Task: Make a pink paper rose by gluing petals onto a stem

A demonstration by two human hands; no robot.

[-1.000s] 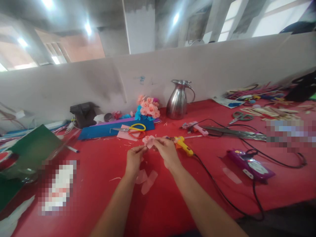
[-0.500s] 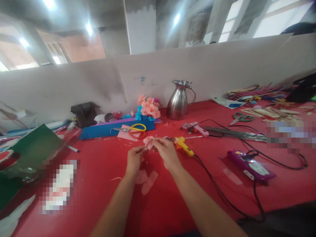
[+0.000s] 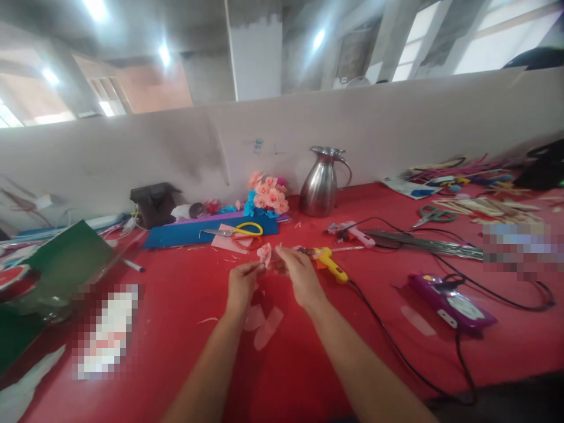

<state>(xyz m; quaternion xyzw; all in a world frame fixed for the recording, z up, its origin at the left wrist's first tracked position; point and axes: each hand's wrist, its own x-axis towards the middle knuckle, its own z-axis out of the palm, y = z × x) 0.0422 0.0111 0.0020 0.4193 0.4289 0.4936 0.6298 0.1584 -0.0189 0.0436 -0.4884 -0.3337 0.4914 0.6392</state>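
A small pink paper flower (image 3: 264, 253) stands upright above the red table, pinched at its base by the fingertips of my left hand (image 3: 241, 284). Just to its right is my right hand (image 3: 300, 271), fingers stretched out and a small gap between them and the petals. Loose pink paper petals (image 3: 268, 329) lie on the table below my hands. Beyond my right hand rests a yellow hot glue gun (image 3: 330, 263), its nozzle end partly hidden by my fingers.
Scissors with yellow and orange handles (image 3: 240, 231) lie on blue sheets (image 3: 176, 235). Behind them is a bunch of pink and blue paper flowers (image 3: 269, 195), beside a steel jug (image 3: 319, 185). A purple power strip (image 3: 453, 305) and its black cables spread across the right side.
My right hand has come away from the flower toward the right, and its fingers have opened. My left hand still holds the flower. The view has shifted slightly.
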